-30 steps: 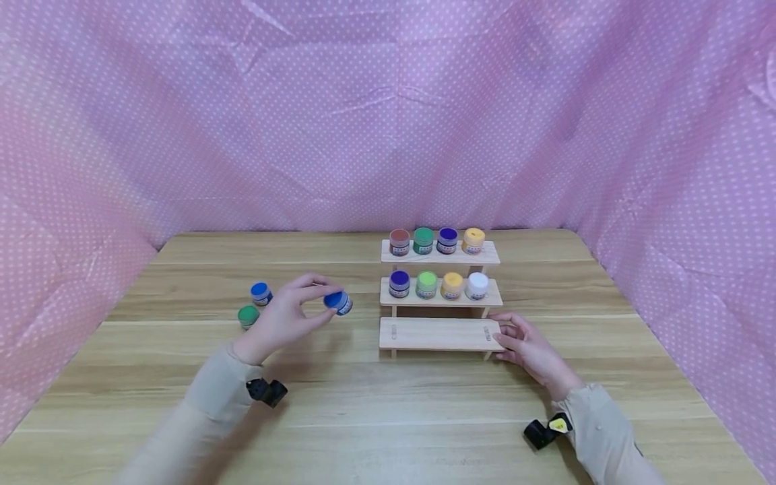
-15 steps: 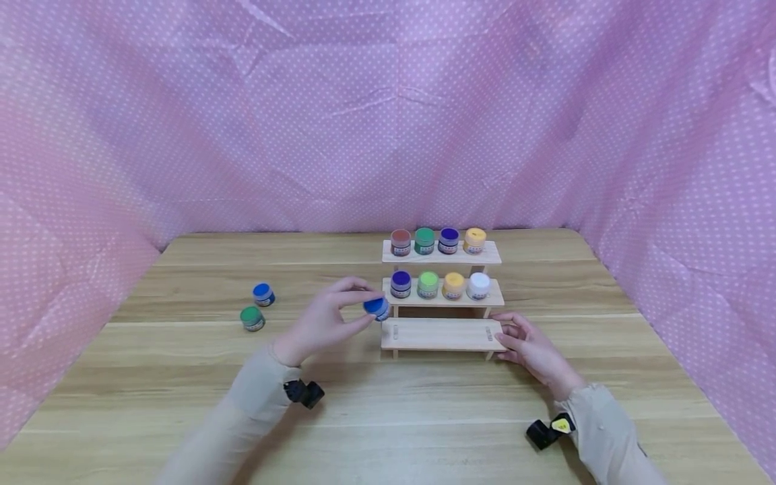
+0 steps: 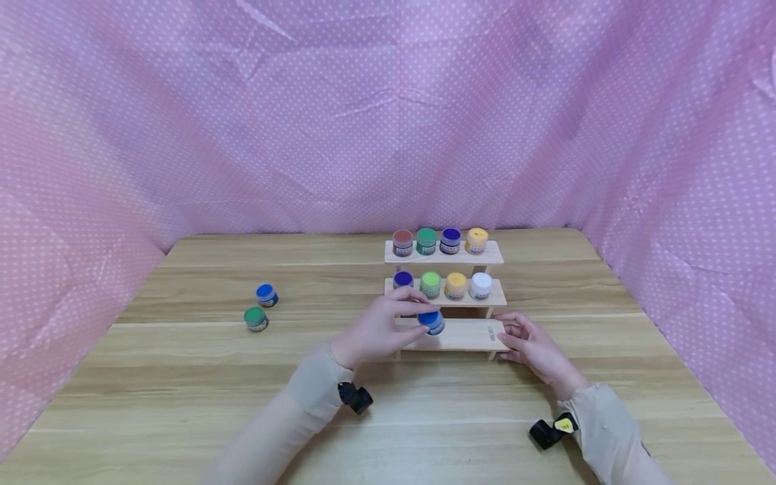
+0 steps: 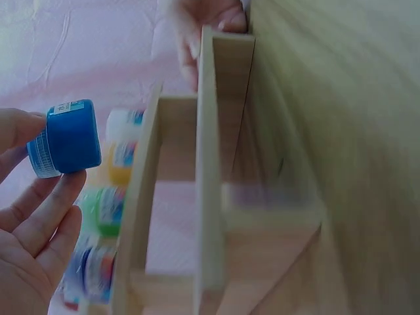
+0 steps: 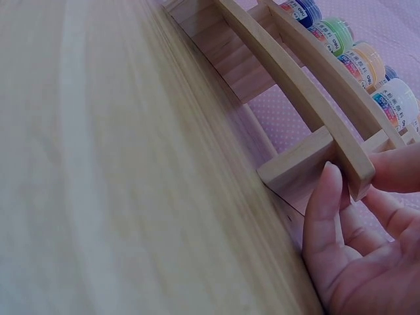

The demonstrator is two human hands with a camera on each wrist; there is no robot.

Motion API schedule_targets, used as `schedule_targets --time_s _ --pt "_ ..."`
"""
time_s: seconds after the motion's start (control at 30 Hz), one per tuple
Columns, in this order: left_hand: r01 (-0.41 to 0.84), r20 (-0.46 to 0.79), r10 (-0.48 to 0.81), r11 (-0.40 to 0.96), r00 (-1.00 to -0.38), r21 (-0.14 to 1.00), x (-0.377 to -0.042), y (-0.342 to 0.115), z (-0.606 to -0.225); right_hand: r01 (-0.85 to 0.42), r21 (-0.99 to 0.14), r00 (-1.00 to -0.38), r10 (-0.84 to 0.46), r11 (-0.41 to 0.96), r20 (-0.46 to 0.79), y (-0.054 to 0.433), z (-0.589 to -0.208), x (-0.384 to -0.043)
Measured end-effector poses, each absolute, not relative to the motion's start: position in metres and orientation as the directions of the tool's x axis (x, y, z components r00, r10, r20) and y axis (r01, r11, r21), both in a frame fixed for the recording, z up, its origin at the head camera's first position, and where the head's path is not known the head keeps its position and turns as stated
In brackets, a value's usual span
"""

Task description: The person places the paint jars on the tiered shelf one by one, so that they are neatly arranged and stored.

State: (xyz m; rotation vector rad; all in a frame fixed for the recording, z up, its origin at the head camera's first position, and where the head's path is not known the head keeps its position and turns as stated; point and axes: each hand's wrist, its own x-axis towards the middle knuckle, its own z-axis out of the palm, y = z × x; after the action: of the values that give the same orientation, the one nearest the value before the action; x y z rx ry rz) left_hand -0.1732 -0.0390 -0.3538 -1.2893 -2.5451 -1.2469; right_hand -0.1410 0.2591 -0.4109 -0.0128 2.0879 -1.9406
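My left hand (image 3: 388, 327) pinches a blue paint jar (image 3: 432, 322) between thumb and fingers, over the lowest step of a wooden three-step rack (image 3: 463, 335). In the left wrist view the jar (image 4: 72, 138) is tilted on its side, held apart from the rack. At the rack's right end, my right hand (image 3: 536, 350) grips the edge of that lowest step (image 5: 351, 164), thumb on top and fingers beneath. The middle step carries purple, light green (image 3: 430, 285), yellow (image 3: 456, 286) and white (image 3: 481, 285) jars. On the top step stand red, green, purple and yellow jars.
To the left on the wooden table (image 3: 151, 377) sit another blue jar (image 3: 267, 295) and a green jar (image 3: 256, 319), close together. Pink dotted cloth (image 3: 388, 121) hangs behind the table and along both sides.
My left hand has carried the blue jar rightward from the open table to above the lowest step. My right hand keeps its grip on the rack's end.
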Motion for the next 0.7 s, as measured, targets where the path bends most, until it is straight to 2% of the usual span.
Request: schedule_targets --time_s 0.17,0.7 --pt "0.656 0.304 0.693 0.319 -0.653 0.684 -0.171 -0.020 -0.358 0.193 -0.975 -0.957 -0.201 0.106 -0.211 0.259 -0.410 -0.142" --pt "0.644 0.228 0.726 0.364 -0.649 0.673 -0.180 0.017 -0.366 0.186 -0.979 -0.950 -0.239 0.089 -0.202 0.260 -0.410 -0.141"
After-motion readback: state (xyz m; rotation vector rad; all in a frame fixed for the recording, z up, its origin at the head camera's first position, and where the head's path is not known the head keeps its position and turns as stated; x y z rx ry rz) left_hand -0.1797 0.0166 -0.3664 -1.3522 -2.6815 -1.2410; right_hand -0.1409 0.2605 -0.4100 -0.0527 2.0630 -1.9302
